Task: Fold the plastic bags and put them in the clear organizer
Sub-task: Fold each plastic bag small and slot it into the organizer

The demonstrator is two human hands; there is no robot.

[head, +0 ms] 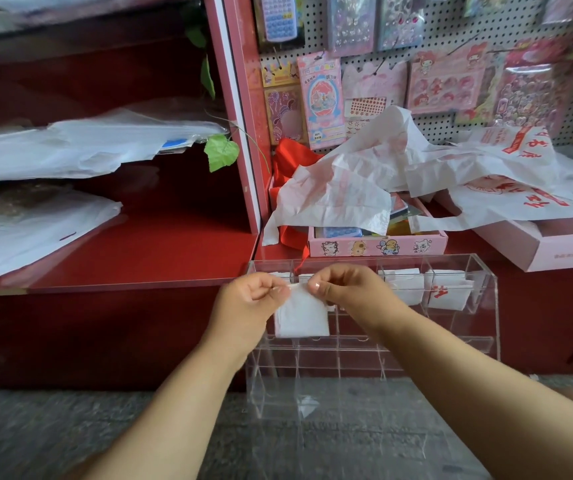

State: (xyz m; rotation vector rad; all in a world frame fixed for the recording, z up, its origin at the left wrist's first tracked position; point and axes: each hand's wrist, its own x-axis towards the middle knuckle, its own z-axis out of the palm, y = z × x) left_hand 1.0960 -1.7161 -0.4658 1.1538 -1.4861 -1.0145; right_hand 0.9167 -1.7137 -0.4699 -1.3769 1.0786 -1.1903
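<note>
Left hand (255, 295) and right hand (342, 284) close together, each pinching a top corner of folded bag (301, 315), hanging just in front of clear organizer (458, 336). Behind hands, folded bags (447, 289) in compartments. Beyond, loose bags (399, 168) heaped.

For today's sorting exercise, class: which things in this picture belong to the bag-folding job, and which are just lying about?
Part of the job:
folded bag, pinched at its top by the left hand and right hand
clear organizer
folded bags already in it
loose bags waiting behind

Just lying about:
sticker packs on the pegboard
pink box
green leaf
</note>
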